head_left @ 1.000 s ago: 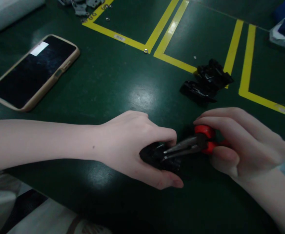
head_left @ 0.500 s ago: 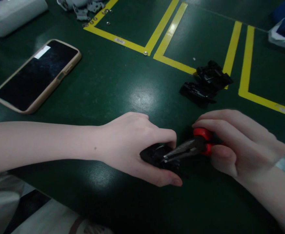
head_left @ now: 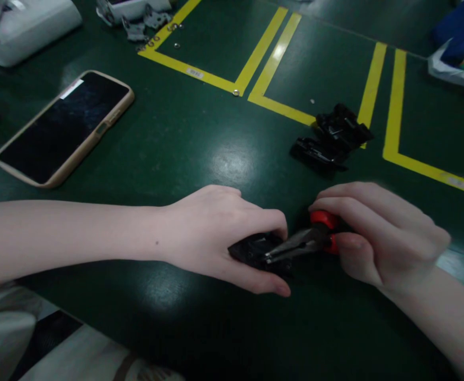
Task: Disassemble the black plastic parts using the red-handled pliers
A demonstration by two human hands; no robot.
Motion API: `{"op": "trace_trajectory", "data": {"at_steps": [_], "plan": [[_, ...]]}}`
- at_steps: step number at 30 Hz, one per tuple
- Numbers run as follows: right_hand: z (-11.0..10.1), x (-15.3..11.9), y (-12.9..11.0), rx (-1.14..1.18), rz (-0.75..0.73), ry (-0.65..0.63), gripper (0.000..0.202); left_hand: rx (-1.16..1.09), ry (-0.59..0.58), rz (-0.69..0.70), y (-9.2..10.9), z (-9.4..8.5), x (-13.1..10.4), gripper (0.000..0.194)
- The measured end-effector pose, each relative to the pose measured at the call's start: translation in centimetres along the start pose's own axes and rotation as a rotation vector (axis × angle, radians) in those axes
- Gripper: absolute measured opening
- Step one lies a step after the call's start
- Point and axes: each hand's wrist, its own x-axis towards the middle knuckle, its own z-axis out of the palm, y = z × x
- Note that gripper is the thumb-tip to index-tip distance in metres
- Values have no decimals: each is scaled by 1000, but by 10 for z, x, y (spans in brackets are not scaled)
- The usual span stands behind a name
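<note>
My left hand [head_left: 224, 238] is wrapped round a black plastic part [head_left: 256, 250], its thumb along the near side and a bent finger along the far side. In my right hand [head_left: 386, 238] are pliers [head_left: 301, 243] with red handles, held between fingers and thumb. The long metal jaws point left and their tips touch or lie just over the top of the black part. Whether the tips grip anything is too small to tell.
More black parts [head_left: 341, 129] lie beyond my right hand. A phone [head_left: 65, 127] in a tan case is at the left. Yellow tape [head_left: 279, 108] marks the green table [head_left: 184, 143]. Small rings, grey metal pieces [head_left: 136, 30] and a blue item [head_left: 460, 37] are farther back.
My right hand and the pliers' handles have shifted slightly left, while the jaw tips stay at the black part. The left thumb has moved up slightly. The view has shifted a little.
</note>
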Motion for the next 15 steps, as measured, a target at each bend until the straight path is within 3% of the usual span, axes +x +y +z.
{"op": "trace_trajectory", "data": {"at_steps": [9,15], "plan": [[1,3,4,23,-79,-1,31,80,9,60,-1,0,-2,40],[1,2,4,64,-42,-16,18,117,4,61,-2,2,-2,41]]}}
